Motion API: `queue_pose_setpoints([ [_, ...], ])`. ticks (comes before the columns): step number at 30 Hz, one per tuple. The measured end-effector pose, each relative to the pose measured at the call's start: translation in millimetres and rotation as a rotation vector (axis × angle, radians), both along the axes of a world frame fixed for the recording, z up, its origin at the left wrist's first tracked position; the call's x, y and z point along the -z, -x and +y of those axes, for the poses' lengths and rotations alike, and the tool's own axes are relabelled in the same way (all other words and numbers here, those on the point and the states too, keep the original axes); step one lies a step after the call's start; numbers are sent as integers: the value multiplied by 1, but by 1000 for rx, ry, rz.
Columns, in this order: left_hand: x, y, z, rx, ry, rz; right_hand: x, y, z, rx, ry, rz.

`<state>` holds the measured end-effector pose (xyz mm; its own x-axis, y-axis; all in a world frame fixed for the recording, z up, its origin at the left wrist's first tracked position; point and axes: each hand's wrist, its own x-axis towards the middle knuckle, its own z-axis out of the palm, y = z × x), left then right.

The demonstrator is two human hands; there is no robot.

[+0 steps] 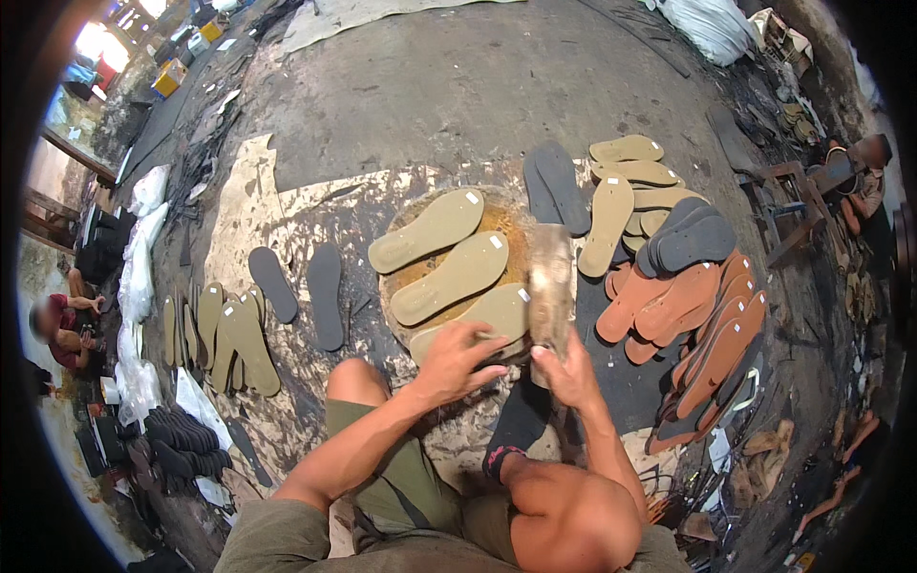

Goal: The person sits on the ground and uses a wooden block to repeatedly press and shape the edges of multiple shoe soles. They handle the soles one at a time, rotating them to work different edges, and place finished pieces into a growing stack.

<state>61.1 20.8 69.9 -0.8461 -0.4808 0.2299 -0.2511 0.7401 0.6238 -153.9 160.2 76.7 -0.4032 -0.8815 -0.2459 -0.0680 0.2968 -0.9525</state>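
My left hand (458,361) lies on the nearest of three olive shoe soles (499,310), its fingers spread and bent over the sole's near side. These three soles lie slanted on a round, amber-brown board (506,212) before my knees, each with a small white label at one end. In my right hand (570,370) is the lower end of a worn wooden block (549,286), held upright along the board's right edge. The block is smeared by motion, so its exact kind cannot be told.
Right of the board lie piles of olive soles (607,224), black soles (688,239) and reddish-brown soles (659,301). To the left are two dark soles (326,296) and an olive group (234,344). One person (72,325) sits far left, another (864,186) far right.
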Motion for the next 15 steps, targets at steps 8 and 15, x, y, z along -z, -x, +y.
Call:
queue_pose_setpoints([
  [8, -3, 36, 9, -390, -1201, 202, 3, -9, -12, 96, 70, -406],
  [15, 5, 63, 33, -569, -1404, 449, 14, -38, -16, 144, 136, -496],
])
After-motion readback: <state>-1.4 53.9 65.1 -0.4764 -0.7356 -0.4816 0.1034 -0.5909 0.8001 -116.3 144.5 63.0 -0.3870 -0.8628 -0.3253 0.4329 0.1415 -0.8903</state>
